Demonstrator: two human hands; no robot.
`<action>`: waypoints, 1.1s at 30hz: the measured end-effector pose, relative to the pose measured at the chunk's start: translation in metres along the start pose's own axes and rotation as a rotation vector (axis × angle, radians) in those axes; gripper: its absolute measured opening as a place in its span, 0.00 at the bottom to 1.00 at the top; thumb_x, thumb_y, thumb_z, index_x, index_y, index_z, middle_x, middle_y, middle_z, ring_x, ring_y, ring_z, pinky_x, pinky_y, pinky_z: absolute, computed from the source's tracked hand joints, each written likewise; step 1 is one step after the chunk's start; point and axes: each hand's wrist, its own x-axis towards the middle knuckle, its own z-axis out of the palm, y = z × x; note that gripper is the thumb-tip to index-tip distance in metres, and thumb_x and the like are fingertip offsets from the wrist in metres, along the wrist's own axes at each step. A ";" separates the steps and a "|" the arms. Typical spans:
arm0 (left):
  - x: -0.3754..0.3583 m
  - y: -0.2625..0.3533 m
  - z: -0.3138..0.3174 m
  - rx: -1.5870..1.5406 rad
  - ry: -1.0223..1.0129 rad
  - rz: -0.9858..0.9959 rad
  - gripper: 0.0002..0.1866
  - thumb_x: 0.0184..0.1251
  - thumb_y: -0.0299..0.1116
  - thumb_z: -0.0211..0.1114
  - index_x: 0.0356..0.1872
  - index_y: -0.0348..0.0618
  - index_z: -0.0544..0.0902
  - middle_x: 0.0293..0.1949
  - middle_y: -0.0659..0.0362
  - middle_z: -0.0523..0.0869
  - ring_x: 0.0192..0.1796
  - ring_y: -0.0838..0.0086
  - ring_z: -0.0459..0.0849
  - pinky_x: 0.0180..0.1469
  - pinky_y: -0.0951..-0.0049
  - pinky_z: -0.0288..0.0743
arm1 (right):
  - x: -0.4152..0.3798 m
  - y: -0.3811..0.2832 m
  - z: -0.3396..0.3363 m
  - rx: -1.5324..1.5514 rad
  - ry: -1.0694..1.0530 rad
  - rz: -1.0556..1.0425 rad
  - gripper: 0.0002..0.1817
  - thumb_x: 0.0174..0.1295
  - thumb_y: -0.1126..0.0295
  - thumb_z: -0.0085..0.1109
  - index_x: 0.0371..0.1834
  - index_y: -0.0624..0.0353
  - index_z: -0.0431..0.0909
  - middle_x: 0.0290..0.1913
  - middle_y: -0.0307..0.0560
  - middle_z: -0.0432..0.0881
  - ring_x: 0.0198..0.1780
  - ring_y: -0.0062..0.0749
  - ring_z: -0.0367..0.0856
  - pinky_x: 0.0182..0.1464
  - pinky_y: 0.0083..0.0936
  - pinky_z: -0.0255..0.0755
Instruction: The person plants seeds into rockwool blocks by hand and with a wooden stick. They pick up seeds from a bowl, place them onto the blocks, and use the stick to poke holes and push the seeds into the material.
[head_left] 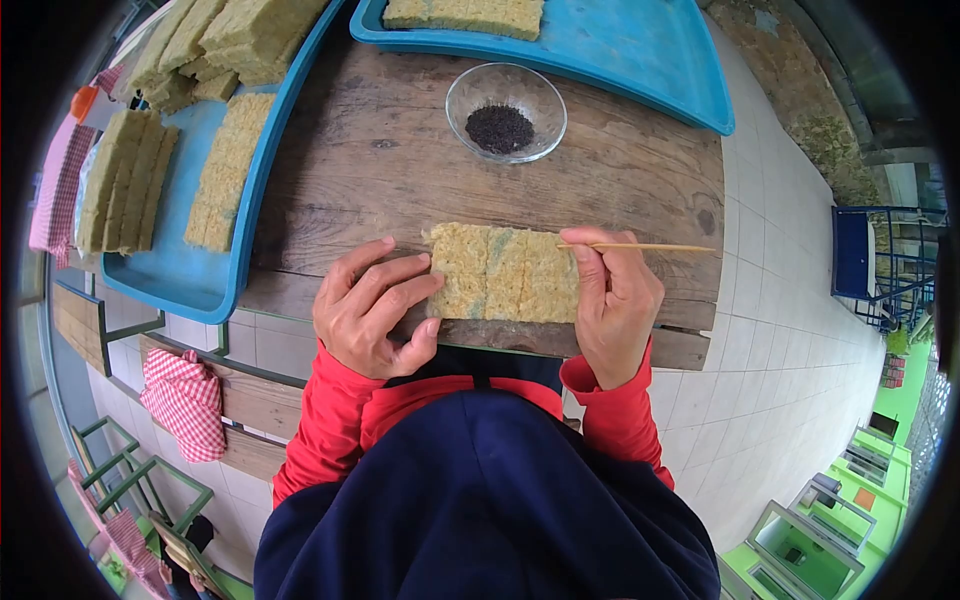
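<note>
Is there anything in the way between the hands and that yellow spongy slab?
Nothing visible. The left hand already rests its fingers on the slab's left end. The right hand touches its right end while pinching a thin wooden stick. The glass bowl of dark seeds sits farther back on the wooden table.

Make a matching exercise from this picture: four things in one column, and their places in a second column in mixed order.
Things:
1. thin wooden stick
2. glass bowl
3. checked cloth
4. yellow slab

Places:
A. under both hands at the table's near edge
B. draped on a bench below the table
C. pinched in the right hand
D. mid-table, between the blue trays, holding dark seeds

Pairs: 1-C, 2-D, 3-B, 4-A
</note>
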 end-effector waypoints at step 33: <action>0.000 0.001 -0.001 -0.026 -0.004 -0.012 0.15 0.44 0.41 0.67 0.36 0.52 0.87 0.39 0.64 0.87 0.49 0.62 0.82 0.48 0.66 0.78 | 0.005 -0.016 0.015 0.103 -0.052 0.023 0.04 0.64 0.78 0.59 0.39 0.62 0.82 0.34 0.47 0.84 0.30 0.37 0.77 0.34 0.27 0.71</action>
